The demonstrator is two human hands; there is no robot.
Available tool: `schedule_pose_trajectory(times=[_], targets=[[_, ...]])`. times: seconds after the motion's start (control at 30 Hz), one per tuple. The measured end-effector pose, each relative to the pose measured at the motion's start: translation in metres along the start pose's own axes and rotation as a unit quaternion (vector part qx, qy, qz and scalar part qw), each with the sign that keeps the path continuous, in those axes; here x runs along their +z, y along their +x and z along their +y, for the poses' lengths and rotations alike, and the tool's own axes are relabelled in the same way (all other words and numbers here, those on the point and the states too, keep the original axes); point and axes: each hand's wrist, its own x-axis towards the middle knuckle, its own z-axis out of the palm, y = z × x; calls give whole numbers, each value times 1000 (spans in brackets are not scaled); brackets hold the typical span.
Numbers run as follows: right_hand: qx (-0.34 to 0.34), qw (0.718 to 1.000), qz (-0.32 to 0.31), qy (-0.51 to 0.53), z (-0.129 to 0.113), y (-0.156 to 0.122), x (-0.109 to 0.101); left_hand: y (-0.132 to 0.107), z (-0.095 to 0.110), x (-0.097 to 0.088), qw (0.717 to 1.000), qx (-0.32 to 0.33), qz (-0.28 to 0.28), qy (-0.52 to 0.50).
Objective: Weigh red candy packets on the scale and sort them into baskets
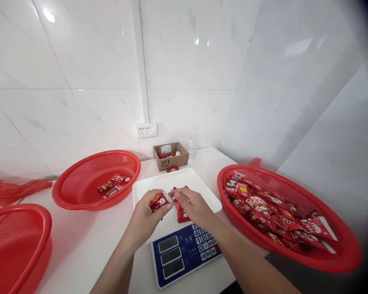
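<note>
Over the scale's white tray (199,179), my left hand (144,216) is closed around several small red packets (161,201). One of them has a white part with dark dots. My right hand (194,204) is beside it, thumb and fingers pinched at the top of another shiny red packet (180,213). That packet is partly covered by the right hand, and I cannot tell whether it touches the tray. Below the hands is the blue panel (187,255) of the scale, with its displays and number keys; the right forearm covers part of it.
A red basket (263,241) full of red packets stands at the right. At the left, another red basket (79,179) holds several packets, and a third red basket (21,265) is nearer. Behind the scale sit a cardboard box (171,161) and a loose red packet (172,169).
</note>
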Motion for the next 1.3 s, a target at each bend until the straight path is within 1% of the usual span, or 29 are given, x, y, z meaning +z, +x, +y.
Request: schedule_pose_trajectory(times=[0.03, 0.1, 0.17, 0.27, 0.33, 0.4, 0.47, 0.53, 0.57, 0.6, 0.63, 0.67, 0.73, 0.77, 0.8, 0.83, 0.87, 0.9, 0.93, 0.97, 1.0, 1.03, 1.07, 1.1, 1.13, 1.23, 1.3], targets=[[11, 999, -3, 41, -5, -2, -1, 0, -1, 2, 1000, 10, -12, 21], [29, 996, -6, 86, -11, -5, -1, -1, -3, 4, 998, 21, -36, 48], [47, 995, 7, 93, -11, -5, 0, -1, -4, 5, 996, 16, -55, 61], [71, 993, 58, 80, -3, -2, 0, 1, -4, 3, 995, -7, -69, 72], [85, 989, 92, 76, 6, 0, 0, 4, -5, -2, 996, -19, -40, 76], [97, 987, 109, 68, 13, 1, 1, 6, -5, -7, 997, -26, 11, 77], [106, 990, 89, 39, 19, 1, 5, 8, -5, -12, 996, -29, 49, 72], [99, 992, 71, -17, 22, 1, 6, 8, -4, -16, 996, -29, 62, 63], [89, 992, 83, -42, 22, 1, 4, 7, -4, -16, 996, -27, 65, 60], [74, 989, 117, -54, 20, 2, 1, 7, -3, -16, 996, -26, 64, 58], [53, 982, 172, -49, 18, 2, -6, 6, -3, -15, 996, -26, 63, 56], [28, 970, 242, -29, 14, 2, -14, 6, -3, -15, 996, -27, 59, 56], [-31, 927, 373, 38, 6, 1, -32, 6, -3, -13, 997, -29, 50, 54], [-56, 907, 412, 57, 2, -1, -40, 6, -3, -12, 997, -30, 44, 54], [-68, 902, 423, 58, -1, -3, -45, 6, -3, -11, 997, -30, 37, 55], [-69, 912, 402, 43, -3, -6, -48, 6, -3, -11, 997, -30, 30, 60], [-65, 935, 349, 13, -3, -10, -48, 6, -3, -10, 997, -30, 21, 70], [-59, 961, 271, -26, -2, -14, -45, 6, -4, -10, 996, -31, 7, 85], [-53, 979, 183, -69, 1, -18, -39, 6, -4, -9, 994, -30, -13, 104], [-50, 988, 101, -108, 4, -22, -33, 5, -4, -8, 991, -26, -40, 124], [-49, 988, 37, -139, 8, -26, -26, 4, -5, -6, 986, -20, -72, 146], [-47, 986, -7, -163, 12, -28, -20, 3, -5, -4, 980, -12, -106, 170], [-43, 982, -31, -179, 16, -30, -15, 2, -7, -2, 971, -3, -134, 199], [-39, 980, -42, -190, 19, -31, -11, 1, -8, 0, 960, 4, -152, 234], [-35, 979, -48, -196, 22, -32, -8, 0, -10, 3, 948, 10, -160, 274], [-37, 979, -50, -197, 27, -31, -6, 0, -14, 9, 911, 10, -150, 385], [-49, 980, -52, -186, 30, -31, -7, 2, -15, 11, 894, 3, -142, 426]])
